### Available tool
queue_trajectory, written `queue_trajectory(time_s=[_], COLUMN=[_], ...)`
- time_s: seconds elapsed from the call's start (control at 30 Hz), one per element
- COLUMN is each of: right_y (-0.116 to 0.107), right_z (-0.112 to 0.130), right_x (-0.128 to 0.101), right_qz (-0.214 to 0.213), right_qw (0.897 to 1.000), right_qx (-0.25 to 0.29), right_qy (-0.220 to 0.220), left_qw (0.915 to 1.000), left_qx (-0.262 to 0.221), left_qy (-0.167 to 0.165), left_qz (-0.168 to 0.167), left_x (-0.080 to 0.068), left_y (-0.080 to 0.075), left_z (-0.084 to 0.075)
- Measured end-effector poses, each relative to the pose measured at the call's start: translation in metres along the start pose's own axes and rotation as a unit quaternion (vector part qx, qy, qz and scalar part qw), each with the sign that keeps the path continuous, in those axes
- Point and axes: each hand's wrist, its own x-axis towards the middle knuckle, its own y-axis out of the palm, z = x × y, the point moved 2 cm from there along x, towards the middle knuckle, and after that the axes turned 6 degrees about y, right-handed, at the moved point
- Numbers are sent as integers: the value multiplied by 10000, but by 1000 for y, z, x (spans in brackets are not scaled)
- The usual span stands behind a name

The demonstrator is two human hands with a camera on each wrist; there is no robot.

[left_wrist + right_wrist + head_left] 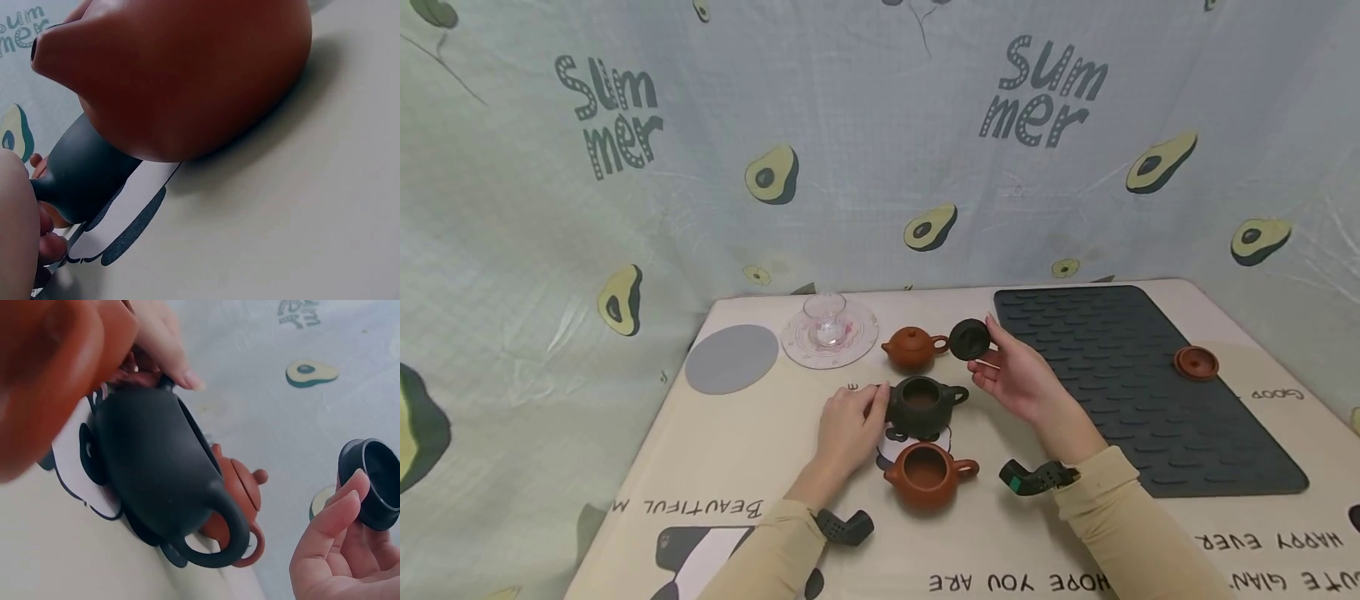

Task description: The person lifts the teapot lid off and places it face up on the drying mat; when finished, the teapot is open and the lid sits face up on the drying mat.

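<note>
Right hand: this hand (1018,375) pinches the black lid (970,339) by its edge between thumb and fingers, off the surface (760,442), above and beside the black teapot.
Left hand: this hand (852,425) pinches the spout of the black teapot (922,421), which stands upright and lidless on the surface.
Handling, lid: probably light, stiff and breakable if it is clay; rim or knob seems the safest hold.
Handling, pot: likely rigid, fairly light, smooth enough to slip; the loop handle looks a surer hold than the slim spout.
Brown teapots: an open one (928,493) nearer the person, a lidded one (912,352) behind the black pot.
Brown lid: it (1197,363) lies at the right edge of the dark mat (1097,408).
Far left: glass cup (825,310) on a patterned plate (797,346), grey disc (732,360) beside.
Writing: "SUMMER" twice on the curtain (850,83); upside down on the surface, "BEAUTIFUL", "HOPE YOU ARE", "HAPPY EVER", "GOOD".
Brands: none legible.
</note>
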Motion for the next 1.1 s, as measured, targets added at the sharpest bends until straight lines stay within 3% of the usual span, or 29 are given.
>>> queue_trajectory(time_s=[0.37, 0.73, 0.93, 1.1], right_y=[-9, -20, -25, -28], right_z=[6, 8, 8, 11], right_x=[-3, 1, 1, 0], right_qz=[-54, -385, -632, -903], right_qw=[9981, 9914, 9841, 9723], right_qx=[-543, -1062, -1474, -1980], right_qy=[-285, -667, -769, -853], left_qw=[10000, 10000, 10000, 9999], left_qx=[-9, -15, -28, -60], left_qy=[7, -30, -30, -103], left_qz=[38, 32, 57, 88], left_x=[-1, -1, -1, 0], left_y=[-1, -2, -1, -1], left_z=[-1, -2, -3, -3])
